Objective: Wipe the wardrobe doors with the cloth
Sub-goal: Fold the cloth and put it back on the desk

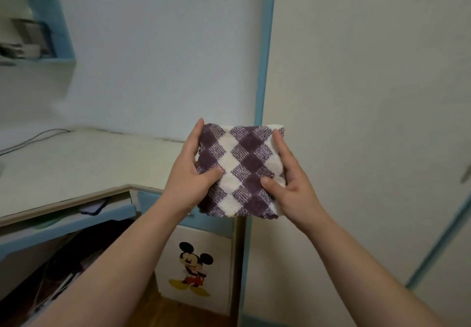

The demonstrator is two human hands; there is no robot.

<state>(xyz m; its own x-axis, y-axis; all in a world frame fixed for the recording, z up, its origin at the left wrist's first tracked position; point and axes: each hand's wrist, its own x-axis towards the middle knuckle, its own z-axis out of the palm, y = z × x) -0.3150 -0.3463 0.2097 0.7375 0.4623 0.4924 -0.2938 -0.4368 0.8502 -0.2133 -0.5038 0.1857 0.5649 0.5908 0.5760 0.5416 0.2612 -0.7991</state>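
1. A person is holding a purple-and-white checked cloth [242, 171] up in both hands at the centre of the frame. It is showing as a rough square with its face turned towards the camera.
2. The left hand [188, 173] is taking the cloth's left edge. Its grip is clamped on the cloth, with the thumb pressing on the front face and the fingers reaching behind.
3. The right hand [293, 186] is taking the right edge. Its grip is also clamped on the cloth, with the thumb lying on the front near the lower right and one finger running up along the edge.
4. The cloth is hanging in front of a blue upright strip [265, 59]. This strip is separating the pale wall from the cream wardrobe door [369, 97], which is filling the right half of the frame. Whether the cloth is touching the door cannot be told.
5. A cream table [76, 168] is running along the left of the frame, and a thin cable [33, 139] is lying on it at the far left.
6. Under the table, at the lower left, a blue-fronted tray [76, 222] is standing partly pulled out. The things on it are too blurred to name.
7. Below the cloth, a white cabinet front is showing a cartoon mouse sticker [192, 268] above a strip of wooden floor [165, 311].
8. A blue-framed shelf [51, 20] is sitting in the upper left of the frame, holding blurred objects.
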